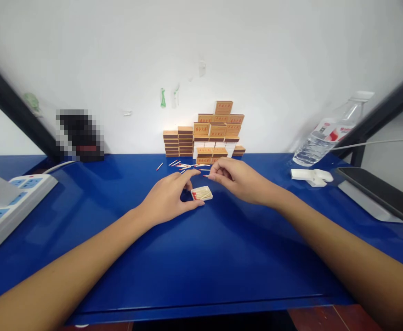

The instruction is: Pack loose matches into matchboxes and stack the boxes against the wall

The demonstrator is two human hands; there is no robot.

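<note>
A white matchbox tray [208, 198] of red-tipped matches lies on the blue table. My left hand [168, 195] steadies it at its left end, the thumb along the near side and curled fingers at the far corner; the index finger reaches out above it. Just beyond and right of the tray, my right hand [237, 179] pinches a match [206, 175], its red head poking out to the left of the fingertips. Loose matches [184, 166] lie scattered behind the hands. Stacked matchboxes [217, 131] rise against the wall behind them.
On the left are a power strip [18, 202] and a pixelated dark object [80, 135]. A water bottle [325, 135] leans at the back right, near a white plastic piece [311, 176] and a black phone-like slab [380, 191]. The table's front edge [215, 309] runs below.
</note>
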